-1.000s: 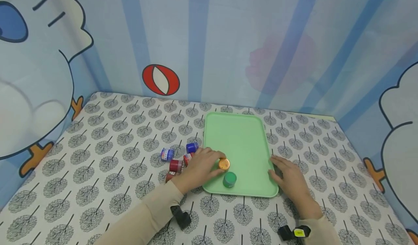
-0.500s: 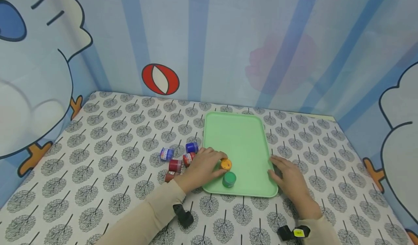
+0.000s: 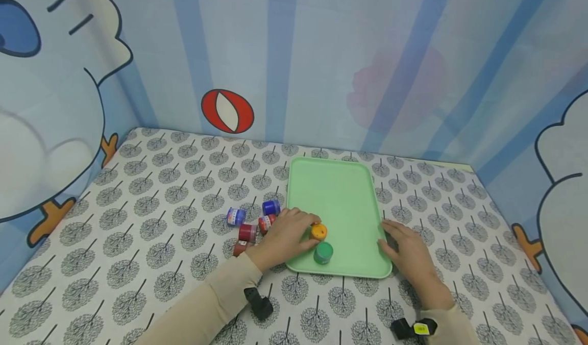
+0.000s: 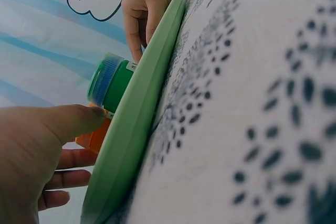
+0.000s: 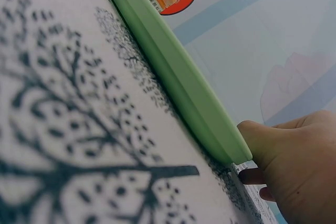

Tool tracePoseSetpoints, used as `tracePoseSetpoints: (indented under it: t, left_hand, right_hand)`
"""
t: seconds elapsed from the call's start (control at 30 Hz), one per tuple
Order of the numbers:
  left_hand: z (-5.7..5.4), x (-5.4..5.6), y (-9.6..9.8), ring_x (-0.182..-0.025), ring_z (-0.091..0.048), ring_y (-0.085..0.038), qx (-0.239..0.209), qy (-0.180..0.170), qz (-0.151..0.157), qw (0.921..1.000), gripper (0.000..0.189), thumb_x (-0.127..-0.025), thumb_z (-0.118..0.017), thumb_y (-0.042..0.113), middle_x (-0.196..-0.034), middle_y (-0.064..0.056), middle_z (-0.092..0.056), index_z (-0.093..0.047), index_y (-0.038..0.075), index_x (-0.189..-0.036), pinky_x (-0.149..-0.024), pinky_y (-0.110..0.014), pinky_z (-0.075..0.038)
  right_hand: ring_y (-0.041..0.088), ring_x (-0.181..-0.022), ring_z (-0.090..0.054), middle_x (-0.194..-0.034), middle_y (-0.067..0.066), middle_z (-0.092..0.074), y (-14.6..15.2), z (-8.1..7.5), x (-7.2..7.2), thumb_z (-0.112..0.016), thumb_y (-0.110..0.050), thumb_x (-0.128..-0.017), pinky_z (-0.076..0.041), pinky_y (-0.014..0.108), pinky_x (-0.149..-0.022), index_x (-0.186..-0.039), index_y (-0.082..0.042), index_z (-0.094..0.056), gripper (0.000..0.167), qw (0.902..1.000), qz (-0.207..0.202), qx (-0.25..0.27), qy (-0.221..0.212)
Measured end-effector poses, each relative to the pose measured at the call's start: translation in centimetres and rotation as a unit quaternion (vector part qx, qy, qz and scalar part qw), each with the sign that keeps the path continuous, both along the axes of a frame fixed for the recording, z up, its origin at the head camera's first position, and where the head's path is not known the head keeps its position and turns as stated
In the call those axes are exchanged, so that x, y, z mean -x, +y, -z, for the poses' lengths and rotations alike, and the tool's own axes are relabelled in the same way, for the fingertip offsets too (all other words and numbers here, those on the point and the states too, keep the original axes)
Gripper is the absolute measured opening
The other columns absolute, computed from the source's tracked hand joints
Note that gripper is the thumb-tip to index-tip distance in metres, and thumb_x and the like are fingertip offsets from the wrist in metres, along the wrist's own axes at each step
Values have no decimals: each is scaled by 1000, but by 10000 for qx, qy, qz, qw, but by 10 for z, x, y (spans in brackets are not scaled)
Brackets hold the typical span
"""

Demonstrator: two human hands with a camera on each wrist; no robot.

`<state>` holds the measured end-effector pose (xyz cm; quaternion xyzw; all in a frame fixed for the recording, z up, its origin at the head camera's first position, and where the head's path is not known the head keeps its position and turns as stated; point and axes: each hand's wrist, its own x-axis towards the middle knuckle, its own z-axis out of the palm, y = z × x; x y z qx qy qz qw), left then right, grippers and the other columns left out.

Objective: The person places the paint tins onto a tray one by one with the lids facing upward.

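My left hand (image 3: 287,235) reaches over the near left side of a green tray (image 3: 340,192), thumb and fingers pinching a paint jar with an orange lid (image 3: 319,231). Just in front of it, a green paint jar (image 3: 323,252) stands upright on the tray. The left wrist view shows the thumb (image 4: 79,121) close by the green jar (image 4: 115,80), which partly covers the orange jar (image 4: 94,135). At the tray's right edge, my right hand (image 3: 406,248) rests with relaxed fingers, its thumb right at the rim in the right wrist view.
Left of the tray, several paint jars lie on the tree-patterned cloth: two blue jars (image 3: 236,217) (image 3: 271,207), a red jar (image 3: 265,223), a dark red jar (image 3: 247,232) and a brownish-red jar (image 3: 241,248). A cartoon-printed curtain (image 3: 312,69) rises behind the table.
The left hand has shifted the orange jar slightly to the right on the tray, behind the green jar; its lid now faces up more plainly. The right hand has stayed put.
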<state>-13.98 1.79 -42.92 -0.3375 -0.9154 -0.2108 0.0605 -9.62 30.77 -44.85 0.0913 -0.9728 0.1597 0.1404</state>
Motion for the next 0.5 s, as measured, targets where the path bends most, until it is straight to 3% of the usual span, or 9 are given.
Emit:
tracePoseSetpoints:
  t: [0.5]
  left_hand:
    - [-14,-8,-5,-107,-57,-18,394,756,-198,9962,50,-85,-68,44,-116,-1,-67,-59,14,-124,-98,-35,-41]
  right_hand:
    - [40,-118,-57,-130,19,-60,0,4,1,-69,-17,-87,-42,52,-103,-125,2,-59,44,10000,-22,-38,35]
